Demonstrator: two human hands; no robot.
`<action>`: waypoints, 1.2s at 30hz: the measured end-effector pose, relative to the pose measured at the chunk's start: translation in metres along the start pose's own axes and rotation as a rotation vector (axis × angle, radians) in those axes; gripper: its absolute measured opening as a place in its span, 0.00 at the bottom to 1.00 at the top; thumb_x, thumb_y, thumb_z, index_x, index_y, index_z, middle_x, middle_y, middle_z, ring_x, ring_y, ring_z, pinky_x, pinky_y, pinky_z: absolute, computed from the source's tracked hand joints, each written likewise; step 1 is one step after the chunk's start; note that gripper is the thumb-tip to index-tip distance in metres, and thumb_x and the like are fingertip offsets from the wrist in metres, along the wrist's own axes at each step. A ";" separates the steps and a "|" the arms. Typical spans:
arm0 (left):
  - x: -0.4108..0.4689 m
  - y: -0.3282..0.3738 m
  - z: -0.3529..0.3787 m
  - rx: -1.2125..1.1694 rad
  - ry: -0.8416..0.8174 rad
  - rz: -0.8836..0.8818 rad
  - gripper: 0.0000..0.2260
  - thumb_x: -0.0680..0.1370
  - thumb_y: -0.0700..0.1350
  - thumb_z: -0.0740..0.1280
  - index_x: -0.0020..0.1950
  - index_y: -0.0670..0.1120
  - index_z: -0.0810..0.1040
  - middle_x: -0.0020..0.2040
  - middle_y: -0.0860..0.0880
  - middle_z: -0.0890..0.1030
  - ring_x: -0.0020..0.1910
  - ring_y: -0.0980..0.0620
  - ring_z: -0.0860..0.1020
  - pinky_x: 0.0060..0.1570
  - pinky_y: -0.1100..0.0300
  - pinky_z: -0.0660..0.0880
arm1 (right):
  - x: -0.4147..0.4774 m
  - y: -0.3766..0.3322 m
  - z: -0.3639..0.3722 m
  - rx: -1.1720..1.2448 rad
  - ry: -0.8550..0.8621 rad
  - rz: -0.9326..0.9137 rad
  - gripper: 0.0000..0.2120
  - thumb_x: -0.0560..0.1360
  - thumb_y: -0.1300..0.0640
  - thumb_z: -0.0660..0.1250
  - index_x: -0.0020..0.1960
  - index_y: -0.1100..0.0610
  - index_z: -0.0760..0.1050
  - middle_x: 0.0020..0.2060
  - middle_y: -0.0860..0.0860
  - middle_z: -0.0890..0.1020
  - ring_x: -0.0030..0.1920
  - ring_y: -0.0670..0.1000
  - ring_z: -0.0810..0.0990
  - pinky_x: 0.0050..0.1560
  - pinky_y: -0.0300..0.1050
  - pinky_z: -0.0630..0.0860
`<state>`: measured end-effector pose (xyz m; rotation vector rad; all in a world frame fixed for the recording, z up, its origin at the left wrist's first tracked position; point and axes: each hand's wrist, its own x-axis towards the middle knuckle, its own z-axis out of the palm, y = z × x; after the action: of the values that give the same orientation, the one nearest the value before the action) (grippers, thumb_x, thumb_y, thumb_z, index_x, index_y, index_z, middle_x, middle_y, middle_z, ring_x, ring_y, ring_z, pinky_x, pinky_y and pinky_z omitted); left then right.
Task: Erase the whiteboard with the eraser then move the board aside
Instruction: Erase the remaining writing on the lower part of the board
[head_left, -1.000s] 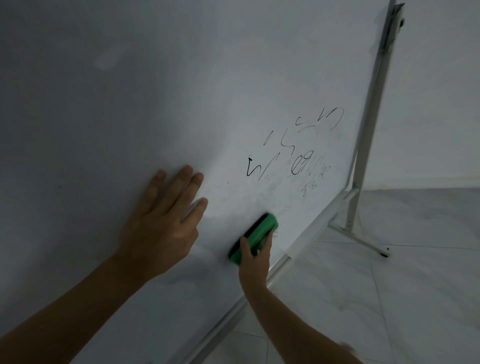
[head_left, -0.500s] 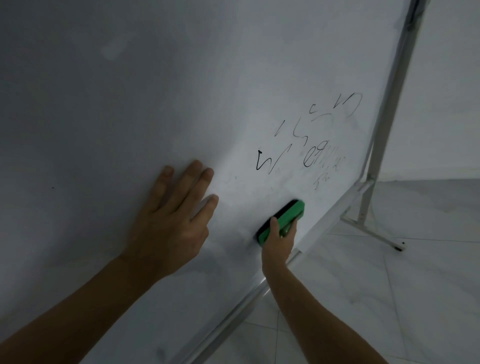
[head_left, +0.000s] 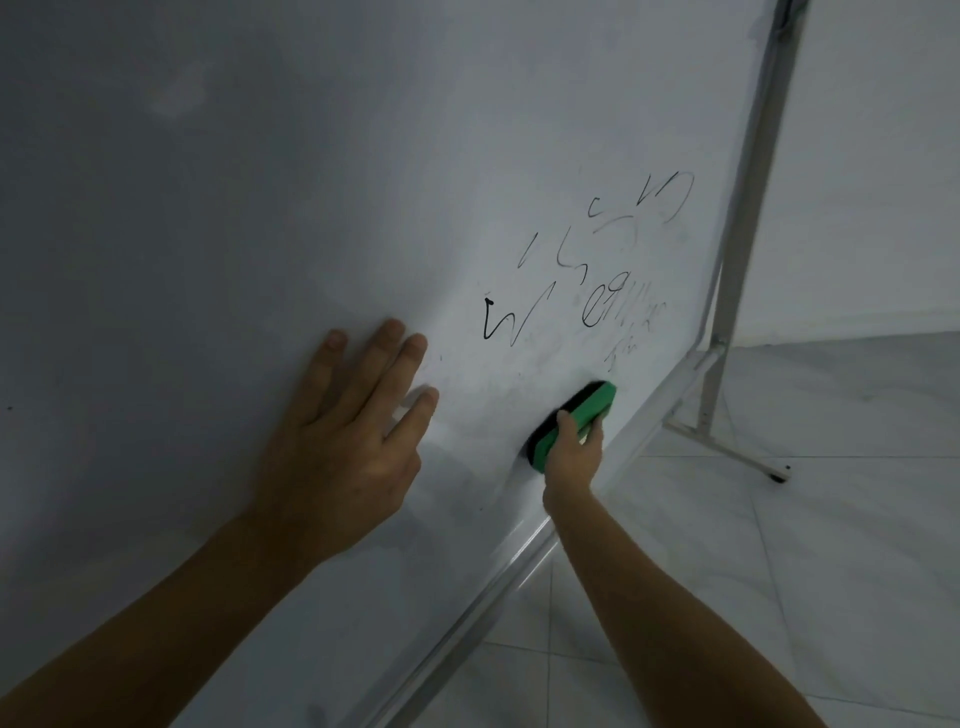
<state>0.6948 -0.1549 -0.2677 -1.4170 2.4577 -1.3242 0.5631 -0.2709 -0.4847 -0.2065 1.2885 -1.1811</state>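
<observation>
A large whiteboard (head_left: 322, 171) on a metal stand fills most of the view. Black marker scribbles (head_left: 587, 270) remain on its lower right part. My right hand (head_left: 571, 457) grips a green eraser (head_left: 576, 415) with a black felt face, pressed against the board just below the scribbles and close to the bottom frame. My left hand (head_left: 348, 441) lies flat on the board to the left of the eraser, fingers spread and pointing up.
The board's metal bottom rail (head_left: 519, 561) runs diagonally to the lower left. Its right upright post (head_left: 748, 171) ends in a foot (head_left: 727, 449) on the white tiled floor (head_left: 779, 545). A white wall (head_left: 883, 182) stands behind.
My right hand has slid the eraser up and to the right along the board, nearer the scribbles. My left hand stays flat on the board.
</observation>
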 end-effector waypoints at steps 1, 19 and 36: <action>0.000 0.001 0.000 0.002 -0.001 0.001 0.14 0.77 0.43 0.62 0.57 0.42 0.83 0.69 0.36 0.73 0.72 0.37 0.68 0.73 0.37 0.54 | -0.004 0.021 -0.006 -0.057 -0.009 0.035 0.27 0.75 0.51 0.67 0.72 0.49 0.65 0.59 0.51 0.76 0.56 0.55 0.75 0.59 0.52 0.73; -0.007 -0.003 0.000 0.017 -0.021 0.029 0.14 0.76 0.44 0.63 0.58 0.41 0.83 0.69 0.36 0.73 0.71 0.37 0.69 0.72 0.36 0.56 | -0.041 0.071 -0.009 -0.183 -0.025 0.133 0.24 0.74 0.52 0.68 0.69 0.52 0.68 0.56 0.54 0.79 0.54 0.56 0.78 0.60 0.57 0.75; -0.012 -0.008 -0.008 -0.090 -0.020 0.019 0.16 0.78 0.42 0.59 0.56 0.40 0.83 0.68 0.35 0.74 0.70 0.36 0.70 0.74 0.41 0.56 | -0.106 0.071 0.007 -0.116 -0.086 0.215 0.27 0.76 0.54 0.66 0.73 0.53 0.62 0.61 0.54 0.76 0.59 0.57 0.75 0.62 0.53 0.73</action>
<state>0.7043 -0.1426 -0.2617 -1.4138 2.5417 -1.2046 0.6262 -0.1617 -0.4655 -0.1956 1.2709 -0.9069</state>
